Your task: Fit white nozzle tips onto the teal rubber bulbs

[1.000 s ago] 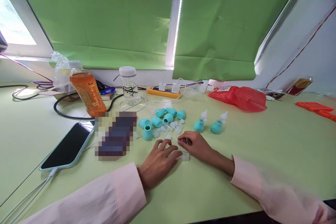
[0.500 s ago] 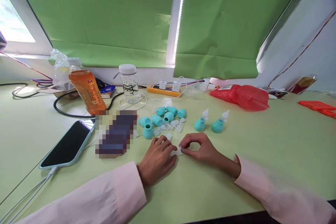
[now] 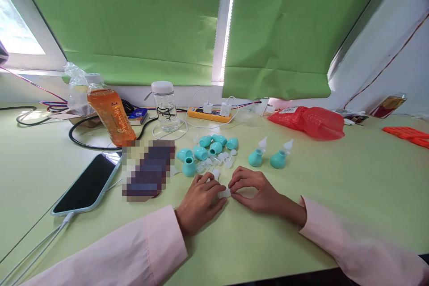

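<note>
Between my two hands is a small translucent piece (image 3: 224,193), low over the table. My left hand (image 3: 202,203) pinches its left end with thumb and forefinger, while the fingertips of my right hand (image 3: 254,189) close on its right end. Just beyond my left fingers lies a whitish tip (image 3: 216,173). Several teal bulbs (image 3: 189,167) and small clear and white parts (image 3: 229,161) form a loose group farther back. Two teal bulbs with clear necks and white tips, one (image 3: 255,157) left of the other (image 3: 278,159), stand upright beyond my right hand.
A phone (image 3: 87,183) with a white cable and a pixelated item (image 3: 149,172) lie left. Behind stand an orange drink bottle (image 3: 112,114), a clear jar (image 3: 166,109) and an orange power strip (image 3: 209,115). A red bag (image 3: 308,121) lies back right.
My right hand's fingers have shifted slightly, now bunched closer over the right end of the clear piece. The left hand has barely moved.
</note>
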Demonstrator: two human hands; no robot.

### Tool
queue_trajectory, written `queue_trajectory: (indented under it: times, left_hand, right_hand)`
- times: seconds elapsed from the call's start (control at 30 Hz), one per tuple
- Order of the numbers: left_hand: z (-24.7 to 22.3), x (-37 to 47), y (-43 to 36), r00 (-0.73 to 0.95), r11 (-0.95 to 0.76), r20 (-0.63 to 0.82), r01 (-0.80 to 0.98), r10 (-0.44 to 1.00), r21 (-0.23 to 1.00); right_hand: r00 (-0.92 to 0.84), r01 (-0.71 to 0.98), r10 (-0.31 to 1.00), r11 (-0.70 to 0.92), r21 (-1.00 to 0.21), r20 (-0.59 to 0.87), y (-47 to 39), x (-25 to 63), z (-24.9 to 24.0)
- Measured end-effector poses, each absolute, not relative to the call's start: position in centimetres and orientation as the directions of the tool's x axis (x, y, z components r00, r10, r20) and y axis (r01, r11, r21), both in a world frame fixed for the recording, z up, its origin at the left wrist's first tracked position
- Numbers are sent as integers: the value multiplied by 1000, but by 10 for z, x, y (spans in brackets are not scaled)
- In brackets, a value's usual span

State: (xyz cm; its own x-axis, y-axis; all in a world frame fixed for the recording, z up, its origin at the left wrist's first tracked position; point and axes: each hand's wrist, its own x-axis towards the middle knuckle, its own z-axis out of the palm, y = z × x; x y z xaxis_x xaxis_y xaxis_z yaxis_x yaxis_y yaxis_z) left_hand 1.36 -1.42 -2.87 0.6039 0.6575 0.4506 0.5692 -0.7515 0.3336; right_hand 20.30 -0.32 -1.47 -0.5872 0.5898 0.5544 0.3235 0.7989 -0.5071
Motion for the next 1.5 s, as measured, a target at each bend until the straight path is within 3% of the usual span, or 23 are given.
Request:
queue_trajectory:
  times: [0.43,0.67,0.77,0.93,1.2,1.37,1.5]
  left_hand:
    - [-30,14,-14,607,-745,434,574,666,340]
    - [-30,15,-14,610,-745,432,587,664,317]
    - [-29,15,-14,608,-751,447,587,656,303]
    - [-29,15,-15,602,-752,460,587,653,299]
    - [-28,16,-17,617,-759,452,593,643,270]
    - [-29,16,-17,600,-759,477,583,643,290]
    - [-29,15,-17,582,-747,479,586,658,314]
  right_hand:
    - [-606,310,426,904,-293,672,-1,204,-22]
    - [-642,362,436,897,-253,631,-3,206,-25]
    - [-665,396,417,900,-181,619,-6,206,-26]
    - [-557,490,573,811,-319,601,-7,205,-31]
    - [-595,354,463,885,-303,657,-5,200,-33]
    - [-625,355,423,903,-243,656,-7,199,-32]
    - [-605,348,469,883,-316,644,-8,198,-34]
